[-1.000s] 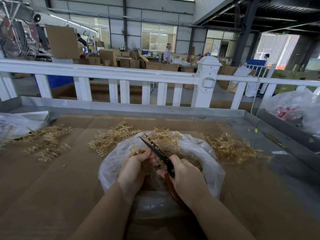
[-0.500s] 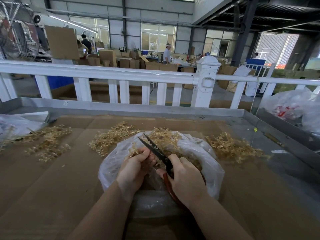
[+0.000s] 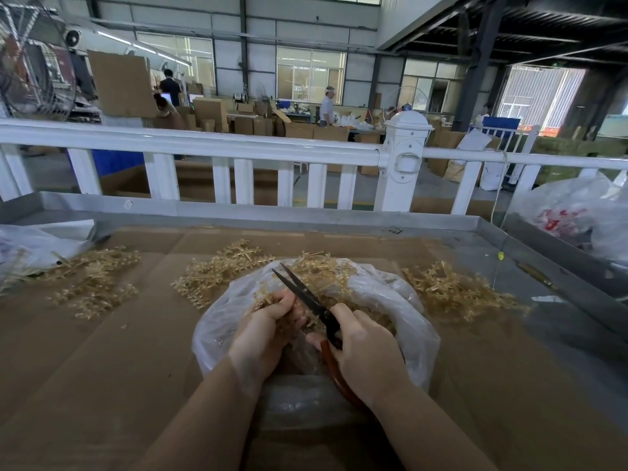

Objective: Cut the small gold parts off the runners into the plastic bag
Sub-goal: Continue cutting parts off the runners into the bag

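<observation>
**Snipping gold parts over the bag**

While the left hand [image 3: 268,331] curls its fingers round a gold runner [image 3: 272,299] over the open plastic bag [image 3: 407,321], the right hand [image 3: 365,348] grips the red-handled scissors [image 3: 312,300], blades parted and pointing away toward the far edge. That bag sits near the middle of the cardboard-covered table [image 3: 102,368], gold pieces heaped inside it. Loose runner piles lie just beyond it [image 3: 221,270], toward the left edge [image 3: 91,283] and toward the right edge [image 3: 455,290]. A white railing [image 3: 204,144] runs behind the far edge.
</observation>
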The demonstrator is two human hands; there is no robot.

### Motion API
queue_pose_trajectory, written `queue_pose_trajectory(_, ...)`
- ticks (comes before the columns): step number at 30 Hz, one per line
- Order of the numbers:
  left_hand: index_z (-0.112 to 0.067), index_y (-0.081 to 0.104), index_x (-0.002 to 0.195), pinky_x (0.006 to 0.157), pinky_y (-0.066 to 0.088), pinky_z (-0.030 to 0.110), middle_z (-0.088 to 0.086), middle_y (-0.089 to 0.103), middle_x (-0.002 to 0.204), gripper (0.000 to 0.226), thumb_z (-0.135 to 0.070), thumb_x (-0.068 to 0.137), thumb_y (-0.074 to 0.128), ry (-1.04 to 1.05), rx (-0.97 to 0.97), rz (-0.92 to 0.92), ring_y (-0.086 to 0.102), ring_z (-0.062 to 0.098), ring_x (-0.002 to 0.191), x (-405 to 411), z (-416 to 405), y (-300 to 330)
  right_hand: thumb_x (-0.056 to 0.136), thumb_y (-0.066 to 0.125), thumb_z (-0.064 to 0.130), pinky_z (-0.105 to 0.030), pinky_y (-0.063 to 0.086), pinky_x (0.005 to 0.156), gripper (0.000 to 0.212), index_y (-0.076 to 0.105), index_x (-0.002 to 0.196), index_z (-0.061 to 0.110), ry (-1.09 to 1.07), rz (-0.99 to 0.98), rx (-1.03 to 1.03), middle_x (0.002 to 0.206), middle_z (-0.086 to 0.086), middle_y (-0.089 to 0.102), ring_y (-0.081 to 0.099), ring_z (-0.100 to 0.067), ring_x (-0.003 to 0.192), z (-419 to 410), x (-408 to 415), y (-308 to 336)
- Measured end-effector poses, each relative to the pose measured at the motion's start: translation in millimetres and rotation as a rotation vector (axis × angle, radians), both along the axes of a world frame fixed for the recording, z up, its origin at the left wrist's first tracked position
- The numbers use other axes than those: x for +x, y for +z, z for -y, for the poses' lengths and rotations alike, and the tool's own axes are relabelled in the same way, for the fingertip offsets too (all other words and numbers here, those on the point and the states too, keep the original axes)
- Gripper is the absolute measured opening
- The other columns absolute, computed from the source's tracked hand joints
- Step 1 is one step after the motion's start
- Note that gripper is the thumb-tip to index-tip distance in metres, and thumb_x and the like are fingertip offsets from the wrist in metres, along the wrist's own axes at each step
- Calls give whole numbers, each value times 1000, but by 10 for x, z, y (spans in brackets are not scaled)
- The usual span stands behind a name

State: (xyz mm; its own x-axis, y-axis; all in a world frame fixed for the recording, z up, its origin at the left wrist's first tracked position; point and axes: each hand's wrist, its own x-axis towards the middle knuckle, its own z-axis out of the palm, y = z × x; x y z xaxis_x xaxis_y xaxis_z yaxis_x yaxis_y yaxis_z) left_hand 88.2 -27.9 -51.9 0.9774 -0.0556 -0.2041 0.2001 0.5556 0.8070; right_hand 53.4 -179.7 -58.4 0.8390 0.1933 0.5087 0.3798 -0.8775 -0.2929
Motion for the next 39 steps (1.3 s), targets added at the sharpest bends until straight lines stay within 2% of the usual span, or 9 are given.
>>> queue_pose_trajectory(3, -6, 63, 81, 53, 55, 25, 6, 66, 66, 16, -2, 92, 52, -29, 64, 19, 66, 14, 59, 10, -3, -27, 90, 43, 60, -21, 47, 71, 42, 54, 109, 25, -16, 49, 9, 92, 4, 61, 58, -13, 84, -20, 8, 4)
queue_pose_trajectory(6, -6, 63, 81, 54, 54, 25, 5, 66, 64, 15, -2, 91, 53, -33, 80, 19, 65, 14, 56, 12, 1, -26, 89, 47, 59, -23, 46, 67, 40, 54, 105, 24, -12, 56, -2, 86, 3, 60, 58, -15, 79, -28, 21, 17)
queue_pose_trajectory(10, -7, 63, 81, 67, 51, 30, 5, 65, 67, 11, -4, 89, 56, -32, 96, 24, 63, 15, 60, 0, 10, -18, 87, 51, 59, -17, 39, 63, 40, 56, 104, 23, -12, 51, 9, 83, 4, 60, 59, -14, 75, -4, 25, 20)
queue_pose_trajectory(15, 7, 60, 115, 102, 45, 49, 28, 62, 111, 36, -10, 83, 63, 13, 45, 47, 60, 40, 106, -51, 19, 21, 87, 41, 63, -13, 40, 68, 44, 56, 108, 27, -5, 15, 34, 91, 8, 63, 59, -8, 81, 17, 0, -4)
queue_pose_trajectory(17, 10, 57, 122, 107, 40, 52, 31, 60, 119, 37, -6, 89, 59, 43, 26, 21, 56, 43, 115, -40, 20, 8, 89, 42, 62, -14, 41, 70, 41, 54, 109, 28, -6, 1, 29, 93, 9, 61, 57, -7, 83, 29, -1, -16)
queue_pose_trajectory(22, -2, 62, 90, 72, 50, 29, 10, 59, 74, 14, -1, 95, 49, 65, 16, -12, 57, 18, 67, -1, 27, -9, 89, 46, 60, -16, 40, 71, 37, 51, 109, 30, -5, -11, -20, 93, 9, 57, 54, -9, 86, 44, -11, -21)
queue_pose_trajectory(27, 6, 61, 109, 89, 48, 38, 22, 58, 97, 21, -1, 93, 50, 37, 20, 2, 55, 31, 90, -7, 17, -15, 89, 43, 61, -20, 45, 75, 40, 51, 111, 29, 0, -8, -6, 96, 8, 59, 56, -10, 90, 28, -5, 0)
queue_pose_trajectory(34, -7, 68, 82, 59, 55, 27, 7, 67, 70, 6, -9, 81, 62, -39, 11, 25, 65, 16, 62, 7, -7, -35, 89, 44, 61, -20, 46, 70, 40, 52, 108, 27, 6, -28, 29, 90, 6, 59, 58, -12, 83, -15, 9, 8)
queue_pose_trajectory(39, -7, 69, 80, 59, 54, 27, 8, 69, 71, 7, -10, 78, 63, -51, 21, 62, 68, 18, 63, -9, 5, -20, 89, 46, 61, -17, 42, 67, 40, 52, 108, 26, 2, -60, 33, 88, 6, 58, 58, -12, 80, 5, 16, 1)
